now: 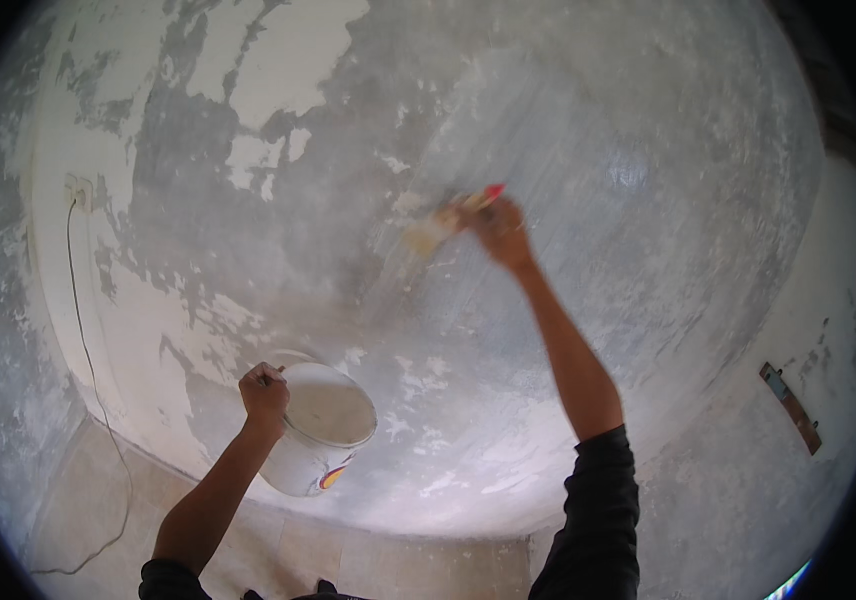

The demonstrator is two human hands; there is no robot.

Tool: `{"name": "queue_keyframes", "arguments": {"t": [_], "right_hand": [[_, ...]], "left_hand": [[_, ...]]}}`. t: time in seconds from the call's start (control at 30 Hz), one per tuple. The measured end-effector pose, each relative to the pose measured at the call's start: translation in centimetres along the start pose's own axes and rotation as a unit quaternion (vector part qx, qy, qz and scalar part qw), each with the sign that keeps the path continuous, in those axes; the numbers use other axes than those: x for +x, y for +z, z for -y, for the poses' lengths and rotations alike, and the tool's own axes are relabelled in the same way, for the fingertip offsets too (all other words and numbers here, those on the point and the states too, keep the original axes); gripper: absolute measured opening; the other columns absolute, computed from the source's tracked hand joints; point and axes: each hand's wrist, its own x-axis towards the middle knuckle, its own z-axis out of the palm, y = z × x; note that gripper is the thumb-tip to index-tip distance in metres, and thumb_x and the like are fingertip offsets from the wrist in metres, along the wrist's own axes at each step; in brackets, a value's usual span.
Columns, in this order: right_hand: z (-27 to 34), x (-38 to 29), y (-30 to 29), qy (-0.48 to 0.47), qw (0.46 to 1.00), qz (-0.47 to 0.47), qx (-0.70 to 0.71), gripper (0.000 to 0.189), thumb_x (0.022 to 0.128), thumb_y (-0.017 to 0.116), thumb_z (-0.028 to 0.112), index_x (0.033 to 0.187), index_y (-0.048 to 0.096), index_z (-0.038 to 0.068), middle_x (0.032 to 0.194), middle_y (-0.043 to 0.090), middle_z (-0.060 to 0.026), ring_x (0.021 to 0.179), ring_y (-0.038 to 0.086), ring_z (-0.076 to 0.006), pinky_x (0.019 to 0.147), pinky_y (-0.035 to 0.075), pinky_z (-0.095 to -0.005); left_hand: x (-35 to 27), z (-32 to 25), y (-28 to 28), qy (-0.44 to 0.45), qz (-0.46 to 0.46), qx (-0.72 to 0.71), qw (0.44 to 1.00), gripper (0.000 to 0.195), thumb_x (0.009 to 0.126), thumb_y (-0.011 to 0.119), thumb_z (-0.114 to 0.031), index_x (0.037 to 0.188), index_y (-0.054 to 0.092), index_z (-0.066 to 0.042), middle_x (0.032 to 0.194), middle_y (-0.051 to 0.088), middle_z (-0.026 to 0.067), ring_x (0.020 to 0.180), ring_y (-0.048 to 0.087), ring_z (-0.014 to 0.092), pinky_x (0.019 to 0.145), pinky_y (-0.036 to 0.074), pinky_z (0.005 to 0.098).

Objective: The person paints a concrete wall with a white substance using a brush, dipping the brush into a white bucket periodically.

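My right hand grips a paintbrush with a red handle end and pale bristles; motion blurs both. The bristles are at the patchy grey-and-white wall, at the lower left end of a band of slanting, wet-looking streaks. Lower and to the left, my left hand is closed at the handle of a white plastic bucket. Inside the bucket is a greyish, cloudy liquid. A red and yellow mark shows on its outer side. The bucket hangs in front of the wall, above the floor.
At the left, a wall socket has a cable plugged in that runs down to the tiled floor. Paint flakes in white patches on the upper wall. A narrow brown-and-grey strip is on the right-hand wall.
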Motion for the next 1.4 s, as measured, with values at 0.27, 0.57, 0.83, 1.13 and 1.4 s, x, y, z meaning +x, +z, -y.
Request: {"name": "queue_keyframes", "arguments": {"t": [0.27, 0.57, 0.83, 1.13, 1.4], "right_hand": [[1.3, 11.5, -13.2, -0.064, 0.959, -0.275, -0.021, 0.017, 0.088, 0.062, 0.016, 0.09, 0.067, 0.0, 0.079, 0.066, -0.0098, 0.064, 0.062, -0.0169, 0.058, 0.049, -0.0306], [3.1, -5.4, 3.9, -0.223, 0.932, -0.091, -0.271, 0.026, 0.074, 0.063, 0.0, 0.1, 0.058, 0.0, 0.11, 0.059, -0.0119, 0.1, 0.059, -0.0278, 0.077, 0.055, -0.0341], [8.7, -22.8, 14.0, -0.118, 0.977, 0.175, 0.021, 0.035, 0.07, 0.066, 0.009, 0.105, 0.062, 0.009, 0.11, 0.057, -0.0093, 0.099, 0.058, -0.0252, 0.08, 0.053, -0.0342], [4.9, -0.5, 1.2, 0.051, 0.989, 0.108, 0.087, 0.017, 0.086, 0.066, 0.019, 0.091, 0.066, 0.003, 0.086, 0.067, -0.0093, 0.079, 0.064, -0.0185, 0.076, 0.051, -0.0321], [4.7, 16.0, -13.3, -0.217, 0.933, -0.283, -0.057, 0.012, 0.085, 0.062, 0.007, 0.086, 0.064, -0.005, 0.079, 0.066, -0.0172, 0.065, 0.064, -0.0242, 0.057, 0.05, -0.0287]], "left_hand": [[0.0, -0.7, 0.1, 0.013, 0.033, -0.005, 0.999, 0.027, 0.072, 0.039, 0.017, 0.059, 0.045, -0.006, 0.055, 0.042, 0.0012, 0.048, 0.042, 0.008, 0.064, 0.045, 0.0197], [0.3, -0.5, -2.6, 0.006, 0.048, -0.044, 0.998, 0.026, 0.065, 0.038, 0.02, 0.061, 0.044, -0.005, 0.059, 0.043, 0.0024, 0.054, 0.047, 0.01, 0.068, 0.045, 0.0198], [-1.4, 1.4, -3.7, -0.062, 0.055, -0.01, 0.997, 0.025, 0.067, 0.039, 0.017, 0.066, 0.045, -0.007, 0.056, 0.043, 0.0022, 0.041, 0.037, 0.008, 0.038, 0.029, 0.0221], [-0.4, 0.4, -3.2, -0.032, 0.069, 0.012, 0.997, 0.023, 0.069, 0.044, 0.016, 0.061, 0.049, -0.005, 0.057, 0.047, 0.0025, 0.057, 0.051, 0.011, 0.054, 0.038, 0.0218], [-0.6, -0.3, -4.7, -0.033, 0.034, 0.004, 0.999, 0.024, 0.067, 0.044, 0.017, 0.06, 0.052, -0.004, 0.068, 0.056, 0.0072, 0.075, 0.057, 0.014, 0.066, 0.041, 0.0238]]}}
